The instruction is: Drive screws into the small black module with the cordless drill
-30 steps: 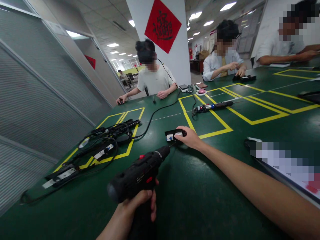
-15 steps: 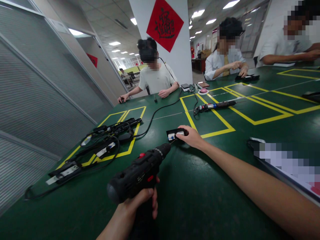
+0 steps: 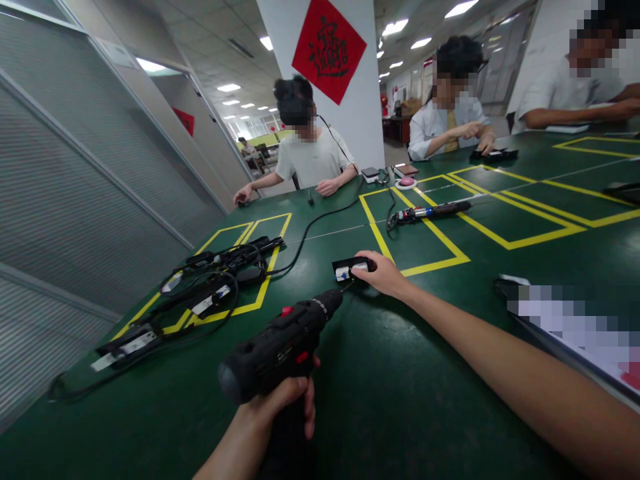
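My left hand [image 3: 285, 400] is wrapped round the grip of a black cordless drill [image 3: 280, 347] with red buttons. The drill points away and to the right, its thin bit close to a small black-and-white part [image 3: 344, 272] on the green table [image 3: 400, 373]. Whether the bit touches that part I cannot tell. From the right, my right hand [image 3: 380, 272] grips the part's right end between thumb and fingers. A blue spot shows on the part's white face; its right end is hidden by my fingers.
On the left lie several black cabled parts [image 3: 205, 293] within yellow tape lines. A slim black-and-silver tool [image 3: 433, 211] lies beyond my right hand. A blurred-out flat object [image 3: 575, 327] is at the right. A person [image 3: 313, 153] and other co-workers sit across the table.
The drill has shifted slightly, its body a little right and its tip marginally lower. My right hand and the small part stay in place.
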Motion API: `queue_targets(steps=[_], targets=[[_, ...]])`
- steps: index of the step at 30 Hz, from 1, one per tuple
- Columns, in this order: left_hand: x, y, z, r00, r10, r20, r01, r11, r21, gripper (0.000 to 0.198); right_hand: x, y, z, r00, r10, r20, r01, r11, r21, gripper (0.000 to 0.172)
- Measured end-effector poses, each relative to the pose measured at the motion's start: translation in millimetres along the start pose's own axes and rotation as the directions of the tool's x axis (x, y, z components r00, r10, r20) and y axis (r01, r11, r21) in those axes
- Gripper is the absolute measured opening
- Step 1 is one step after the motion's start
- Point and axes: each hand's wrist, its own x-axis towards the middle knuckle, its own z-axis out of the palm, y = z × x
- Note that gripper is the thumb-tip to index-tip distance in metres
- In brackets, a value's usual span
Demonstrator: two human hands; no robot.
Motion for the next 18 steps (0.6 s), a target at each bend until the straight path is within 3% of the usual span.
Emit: queue_targets(steps=[18], targets=[[-2.4, 1.9, 2.2, 1.000, 0.015, 0.002, -0.015, 1.000, -0.016, 0.033, -0.5, -3.6, -2.6, 0.999, 0.025, 0.020, -0.025, 1.000, 0.008, 0.041]])
